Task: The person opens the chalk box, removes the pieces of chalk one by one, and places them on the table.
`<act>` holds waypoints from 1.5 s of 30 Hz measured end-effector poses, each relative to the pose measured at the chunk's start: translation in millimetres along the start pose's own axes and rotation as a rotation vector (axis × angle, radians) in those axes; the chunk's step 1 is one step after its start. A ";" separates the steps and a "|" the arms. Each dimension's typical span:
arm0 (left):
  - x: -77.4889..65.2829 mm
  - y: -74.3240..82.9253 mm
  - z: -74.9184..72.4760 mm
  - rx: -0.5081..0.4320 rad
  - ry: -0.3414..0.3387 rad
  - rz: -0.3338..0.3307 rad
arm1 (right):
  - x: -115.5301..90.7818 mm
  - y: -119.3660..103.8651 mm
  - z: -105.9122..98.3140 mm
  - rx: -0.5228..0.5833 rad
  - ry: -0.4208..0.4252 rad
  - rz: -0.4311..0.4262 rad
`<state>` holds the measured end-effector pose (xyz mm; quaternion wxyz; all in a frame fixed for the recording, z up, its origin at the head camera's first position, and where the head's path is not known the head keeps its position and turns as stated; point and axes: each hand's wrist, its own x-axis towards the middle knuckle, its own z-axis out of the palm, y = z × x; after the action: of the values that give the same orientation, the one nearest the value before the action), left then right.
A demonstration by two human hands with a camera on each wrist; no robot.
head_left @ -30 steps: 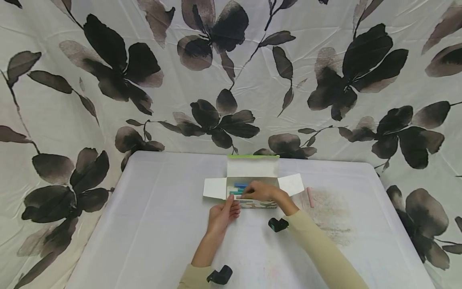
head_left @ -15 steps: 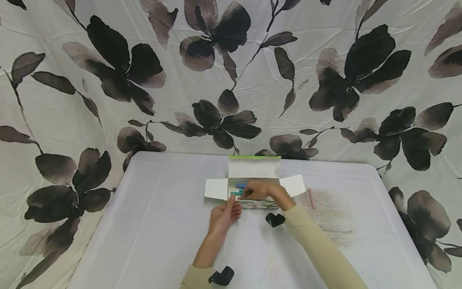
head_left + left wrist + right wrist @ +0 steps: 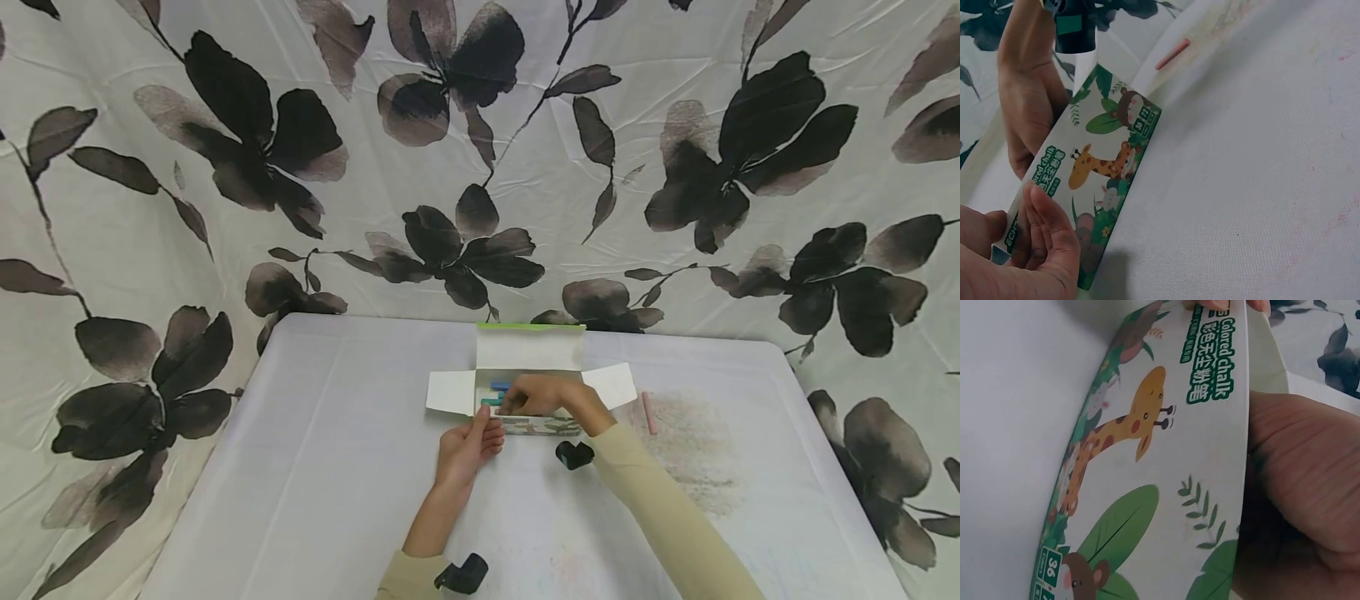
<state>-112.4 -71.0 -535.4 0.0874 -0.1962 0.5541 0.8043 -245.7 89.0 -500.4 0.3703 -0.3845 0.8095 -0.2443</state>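
Observation:
An open box of colored chalk (image 3: 540, 427) stands on the white table, its animal-printed front panel (image 3: 1088, 165) turned toward me. My left hand (image 3: 463, 450) grips the box's front left corner, thumb at the rim and fingers against the printed side. Inside lie a blue chalk stick (image 3: 499, 386) and a teal chalk stick (image 3: 491, 402) at the left end. My right hand (image 3: 542, 395) reaches down into the box with bent fingers. In the right wrist view the front panel hides that hand's (image 3: 1310, 469) fingertips, so I cannot tell what they hold.
A pink chalk stick (image 3: 648, 413) lies right of the box, beside a brownish chalk smudge (image 3: 697, 450) on the tablecloth. The box's lid (image 3: 529, 346) and side flaps stand folded out. A floral curtain (image 3: 570, 200) hangs behind the table.
My right hand has shifted slightly forward and left, lower into the box. My left hand keeps its grip on the corner, and the box stays in place.

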 end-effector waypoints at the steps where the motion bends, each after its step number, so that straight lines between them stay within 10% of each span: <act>1: -0.3 -0.3 0.3 0.001 -0.002 -0.001 | -0.8 1.1 0.8 -0.003 0.006 -0.008; 25: 7.8 4.0 -4.3 0.025 -0.012 -0.021 | -37.1 1.3 4.0 0.004 0.507 -0.146; 45: 12.1 8.2 -9.6 0.045 -0.051 -0.029 | -94.5 11.8 -14.8 0.249 0.752 0.012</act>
<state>-124.3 -83.9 -536.4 0.1176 -0.1817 0.5668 0.7949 -222.0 173.4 -460.5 0.0932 -0.2156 0.8550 -0.4623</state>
